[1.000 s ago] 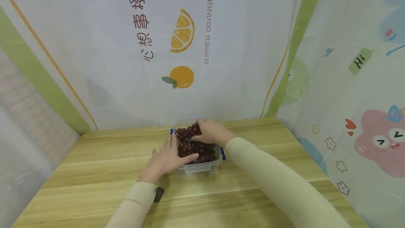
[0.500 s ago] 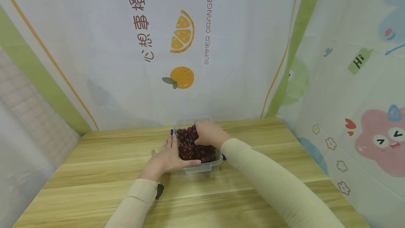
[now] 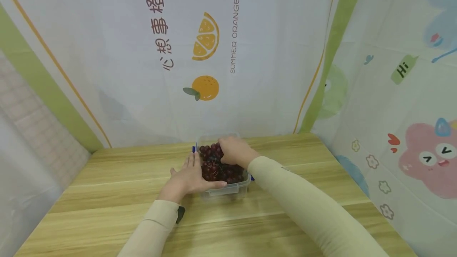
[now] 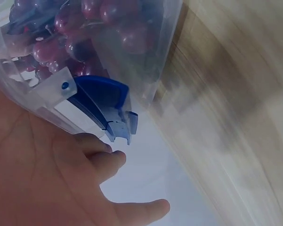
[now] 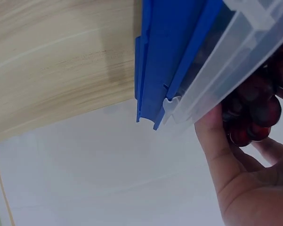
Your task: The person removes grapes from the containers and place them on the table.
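A clear plastic food container sits on the table, filled with dark red grapes on their stems. My left hand rests on its left side, fingers straight along the wall and thumb stretched over the near rim. In the left wrist view, a blue clip latch hangs unfastened beside the left fingers. My right hand reaches into the container from the right. Its fingers curl round grapes in the right wrist view; some fingertips are hidden behind the fruit.
The wooden table spreads out on both sides of the container. Behind it hangs a white cloth with printed oranges, and another printed cloth hangs on the right. A blue latch sticks out from the container's right side.
My right hand has shifted slightly left and deeper into the grapes, its thumb now tucked among them. The left thumb has slid down to the near rim.
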A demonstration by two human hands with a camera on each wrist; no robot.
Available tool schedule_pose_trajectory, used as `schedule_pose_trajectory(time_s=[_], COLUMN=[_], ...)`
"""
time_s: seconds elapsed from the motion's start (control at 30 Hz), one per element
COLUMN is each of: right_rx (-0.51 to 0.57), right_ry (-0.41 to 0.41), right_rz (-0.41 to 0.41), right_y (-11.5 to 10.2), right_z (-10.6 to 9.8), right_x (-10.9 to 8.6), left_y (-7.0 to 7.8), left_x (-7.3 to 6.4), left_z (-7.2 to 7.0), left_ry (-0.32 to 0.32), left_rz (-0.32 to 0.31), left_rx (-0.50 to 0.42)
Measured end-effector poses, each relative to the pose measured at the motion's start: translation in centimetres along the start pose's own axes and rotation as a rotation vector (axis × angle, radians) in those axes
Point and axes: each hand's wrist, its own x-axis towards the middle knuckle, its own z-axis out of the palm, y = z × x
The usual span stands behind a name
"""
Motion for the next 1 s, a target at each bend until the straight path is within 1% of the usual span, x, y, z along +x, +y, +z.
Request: schedule_pose_trajectory(time_s=[0.27,0.53,0.73,0.87,1.0], right_rx=[-0.020,0.044,0.055,0.060,0.075], right_ry=[0.032,0.063,0.072,0.077,0.085], right_rz=[-0.031,-0.063,-0.071,-0.070,-0.070], right_y=[-0.1,0.4,0.6,0.8,1.0], right_z=[0.2,0.3,0.1,0.1,-0.1], right_x=[-0.1,-0.1,-0.1,0.0,0.1], left_y=[-0.1,-0.1,-0.2,-0.4,-0.5], left_x=[0.0,0.0,0.1,0.3,0.5], left_z=[0.2,0.2,0.3,0.6,0.9], left_ry=[0.007,0.018,0.026,0.036,0.031], left_rz=[-0.006,-0.002,-0.007,-0.007,-0.008], left_rx=[-0.004,-0.005,-0.011,-0.023,-0.040])
